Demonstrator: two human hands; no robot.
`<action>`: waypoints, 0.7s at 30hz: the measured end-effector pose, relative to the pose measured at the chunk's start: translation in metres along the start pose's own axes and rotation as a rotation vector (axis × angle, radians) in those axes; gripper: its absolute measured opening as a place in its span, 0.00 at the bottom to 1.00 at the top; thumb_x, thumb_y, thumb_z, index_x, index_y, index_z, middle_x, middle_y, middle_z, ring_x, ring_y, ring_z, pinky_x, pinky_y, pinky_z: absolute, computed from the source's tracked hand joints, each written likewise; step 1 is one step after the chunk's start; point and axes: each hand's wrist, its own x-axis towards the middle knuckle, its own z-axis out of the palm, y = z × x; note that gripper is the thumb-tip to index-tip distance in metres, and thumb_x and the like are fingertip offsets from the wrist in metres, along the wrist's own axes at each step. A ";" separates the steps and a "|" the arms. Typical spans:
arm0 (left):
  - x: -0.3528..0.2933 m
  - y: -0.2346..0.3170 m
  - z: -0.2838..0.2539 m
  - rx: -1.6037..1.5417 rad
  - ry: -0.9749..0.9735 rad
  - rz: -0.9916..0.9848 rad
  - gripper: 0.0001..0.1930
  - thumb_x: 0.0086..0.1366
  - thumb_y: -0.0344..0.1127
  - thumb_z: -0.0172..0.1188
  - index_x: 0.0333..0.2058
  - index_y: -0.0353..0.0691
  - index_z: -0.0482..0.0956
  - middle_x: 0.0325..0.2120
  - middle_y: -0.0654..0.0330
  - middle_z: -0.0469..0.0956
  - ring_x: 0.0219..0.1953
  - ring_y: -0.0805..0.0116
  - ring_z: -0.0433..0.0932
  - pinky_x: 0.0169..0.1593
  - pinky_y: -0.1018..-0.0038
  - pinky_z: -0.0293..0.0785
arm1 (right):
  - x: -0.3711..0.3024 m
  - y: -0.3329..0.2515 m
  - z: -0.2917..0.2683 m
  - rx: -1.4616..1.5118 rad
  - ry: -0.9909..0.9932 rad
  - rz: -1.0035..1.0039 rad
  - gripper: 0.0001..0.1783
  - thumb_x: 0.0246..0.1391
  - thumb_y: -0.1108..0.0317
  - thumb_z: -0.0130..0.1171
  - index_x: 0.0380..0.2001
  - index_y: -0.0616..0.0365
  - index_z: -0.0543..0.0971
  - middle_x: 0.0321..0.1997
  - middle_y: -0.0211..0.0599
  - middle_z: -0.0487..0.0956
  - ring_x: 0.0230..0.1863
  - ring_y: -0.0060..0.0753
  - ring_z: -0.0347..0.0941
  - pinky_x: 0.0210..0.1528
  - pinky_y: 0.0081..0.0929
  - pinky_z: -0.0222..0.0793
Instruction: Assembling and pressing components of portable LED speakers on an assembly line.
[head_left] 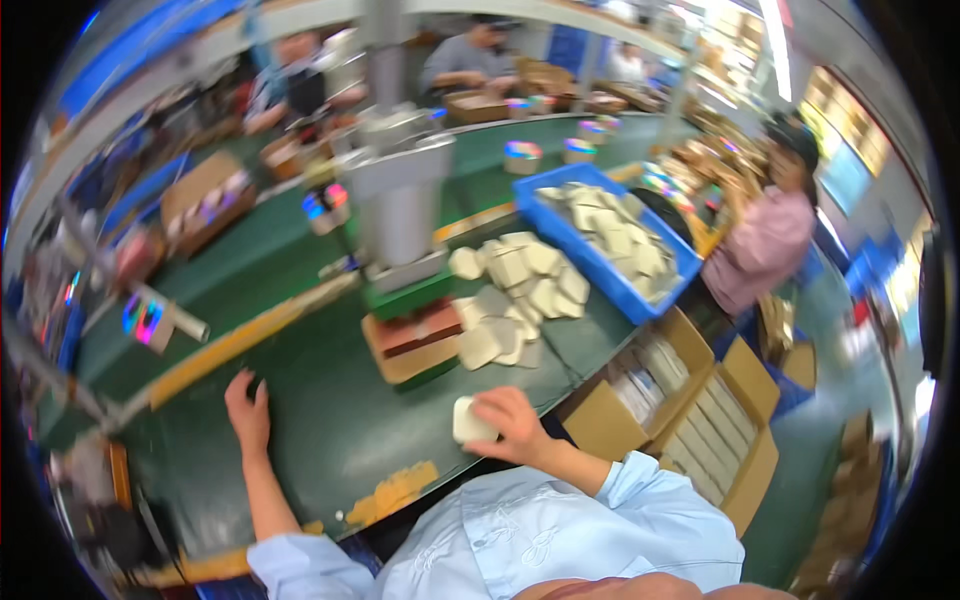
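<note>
A pale pad [470, 420] is gripped by the right hand [510, 425]; the left hand [248, 408] is laid flat, empty, on the green table [330, 420], with a blue bin [610, 245] beyond.

The person wears a light blue long-sleeved shirt of thin woven fabric. The sleeves are pushed up, leaving both forearms bare below soft, creased cuffs. Faint white embroidered scrollwork runs across the front of the shirt. The left hand [248, 408] and right hand [512, 422] are bare: no gloves, rings or watch are visible.
</note>
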 end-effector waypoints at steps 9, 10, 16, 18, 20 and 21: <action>0.015 0.034 0.036 0.048 -0.052 0.105 0.15 0.60 0.30 0.63 0.45 0.34 0.77 0.53 0.49 0.76 0.57 0.48 0.71 0.62 0.60 0.66 | 0.078 0.117 -0.366 -0.282 0.481 0.416 0.58 0.46 0.52 0.73 0.70 0.70 0.54 0.48 0.51 0.77 0.49 0.41 0.75 0.54 0.35 0.70; 0.012 0.023 0.022 0.109 -0.031 0.109 0.15 0.60 0.30 0.63 0.45 0.34 0.77 0.52 0.49 0.76 0.57 0.48 0.71 0.62 0.60 0.66 | 0.129 0.116 -0.400 -0.317 0.380 0.781 0.61 0.45 0.44 0.73 0.72 0.65 0.53 0.57 0.59 0.76 0.58 0.43 0.74 0.59 0.36 0.69; 0.017 0.021 0.042 0.075 -0.039 0.122 0.14 0.60 0.29 0.63 0.45 0.34 0.77 0.52 0.49 0.76 0.56 0.47 0.71 0.61 0.60 0.66 | 0.174 0.197 -0.564 -0.895 0.474 0.903 0.68 0.32 0.35 0.75 0.66 0.76 0.60 0.61 0.66 0.72 0.64 0.54 0.70 0.64 0.36 0.66; 0.019 0.024 0.040 0.082 -0.043 0.129 0.14 0.60 0.29 0.63 0.45 0.34 0.77 0.52 0.49 0.76 0.56 0.48 0.71 0.61 0.60 0.67 | 0.172 0.209 -0.557 -0.944 0.485 0.922 0.67 0.32 0.35 0.75 0.66 0.76 0.60 0.60 0.65 0.73 0.64 0.55 0.70 0.64 0.36 0.67; 0.020 0.024 0.037 0.092 -0.050 0.136 0.14 0.60 0.29 0.63 0.45 0.35 0.77 0.52 0.49 0.76 0.55 0.48 0.71 0.60 0.60 0.67 | 0.174 0.214 -0.551 -0.991 0.493 0.946 0.67 0.32 0.36 0.75 0.66 0.76 0.60 0.60 0.64 0.74 0.63 0.55 0.71 0.64 0.37 0.67; 0.019 0.022 0.036 0.100 -0.032 0.150 0.14 0.60 0.29 0.63 0.45 0.35 0.77 0.52 0.49 0.76 0.55 0.48 0.72 0.60 0.60 0.67 | 0.177 0.215 -0.548 -0.967 0.496 0.952 0.68 0.32 0.36 0.75 0.66 0.76 0.60 0.60 0.64 0.74 0.63 0.54 0.71 0.64 0.37 0.67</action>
